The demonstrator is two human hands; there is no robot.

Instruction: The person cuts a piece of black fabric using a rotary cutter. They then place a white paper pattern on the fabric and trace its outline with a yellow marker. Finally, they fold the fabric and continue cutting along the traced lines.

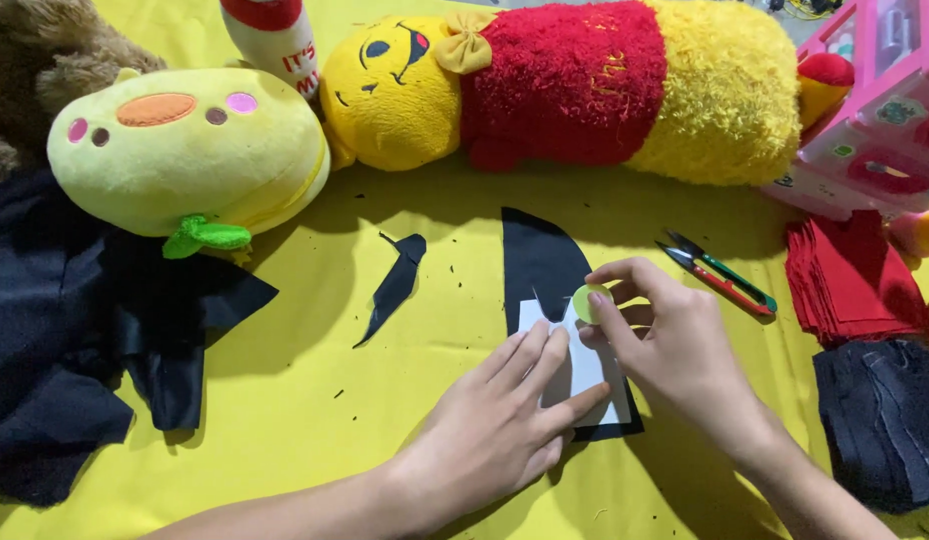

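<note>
My left hand (505,420) lies flat, fingers spread, pressing a white paper template (585,370) onto a piece of black fabric (538,258) on the yellow cloth (315,400). My right hand (675,350) pinches a small round pale-green disc (589,302) against the top edge of the template. The lower part of the template is hidden under both hands. A thin curved black fabric scrap (395,285) lies to the left of the piece.
Small thread snips (720,275) lie to the right of my hand. A stack of red felt (850,275) and dark fabric (885,420) sit at right, a pink plastic case (865,110) behind. Plush toys (185,150) (575,85) line the back; black cloth (65,330) is heaped at left.
</note>
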